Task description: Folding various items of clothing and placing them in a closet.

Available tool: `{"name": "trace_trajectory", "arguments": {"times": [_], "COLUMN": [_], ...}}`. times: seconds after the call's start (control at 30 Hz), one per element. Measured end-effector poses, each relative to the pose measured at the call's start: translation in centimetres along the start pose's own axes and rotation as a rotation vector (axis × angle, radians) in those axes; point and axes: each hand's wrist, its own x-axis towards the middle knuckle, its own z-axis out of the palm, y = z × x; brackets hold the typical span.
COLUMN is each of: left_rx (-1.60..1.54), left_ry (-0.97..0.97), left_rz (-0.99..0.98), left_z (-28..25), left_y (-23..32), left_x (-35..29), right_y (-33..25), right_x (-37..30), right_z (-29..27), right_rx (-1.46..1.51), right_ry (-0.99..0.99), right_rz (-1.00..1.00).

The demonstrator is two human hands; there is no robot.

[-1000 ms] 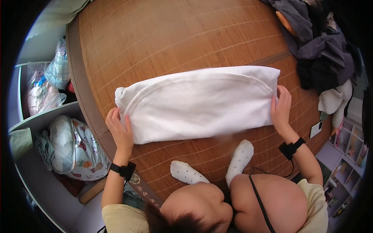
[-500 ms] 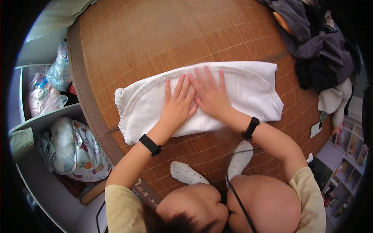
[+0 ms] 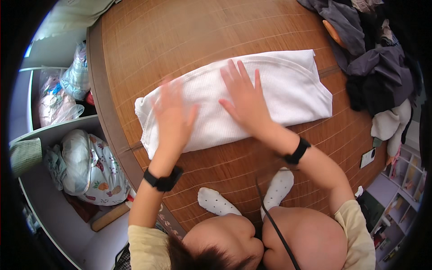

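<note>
A white ribbed garment (image 3: 288, 85) lies folded into a long flat bundle on the brown bamboo mat (image 3: 189, 36), with a curved hem along its far side. Over its left part is my left hand (image 3: 173, 117), fingers spread and blurred by motion. My right hand (image 3: 245, 99) is over the middle of the cloth with its fingers apart and nothing held. Whether either palm presses on the fabric I cannot tell. Black bands circle both wrists.
Dark clothes (image 3: 378, 67) are heaped at the far right, near a phone (image 3: 367, 158). On the left, open shelves hold a fruit-print bag (image 3: 105, 175) and a wooden roller-shaped piece (image 3: 110, 217). My feet in dotted socks (image 3: 218, 201) rest on the mat, and a black cord (image 3: 276, 225) hangs in front.
My hands have moved apart from the middle of the garment, the left one going furthest to the left. The garment appears slightly higher in view, its right end tilted further up.
</note>
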Motion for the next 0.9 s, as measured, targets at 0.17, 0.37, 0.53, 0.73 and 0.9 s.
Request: {"name": "trace_trajectory", "arguments": {"times": [0.17, 0.37, 0.53, 0.73, 0.9], "left_rx": [-0.326, -0.820, -1.023, -1.197, -1.411], "left_ry": [0.093, -0.113, -0.377, -0.410, -0.537], "left_rz": [-0.582, -0.769, -0.927, -0.884, -0.865], "left_z": [-0.9, -0.4, -2.5, -7.9, -12.6], "left_y": [-9.7, -11.6, -11.4, -7.8, -1.0], "left_x": [-5.9, -7.3, -5.7, -1.7, 4.4], "right_y": [-5.1, -2.3, -3.0, -2.5, -5.3], "right_x": [-2.5, -1.0, -0.7, -0.6, -0.8], "right_z": [0.5, 7.2, 6.8, 5.2, -3.5], "right_rx": [0.974, 0.817, 0.786, 0.840, 1.326], "right_ry": [0.168, 0.200, 0.167, 0.111, -0.164], "right_rz": [-0.034, 0.187, 0.145, 0.154, 0.282]}}
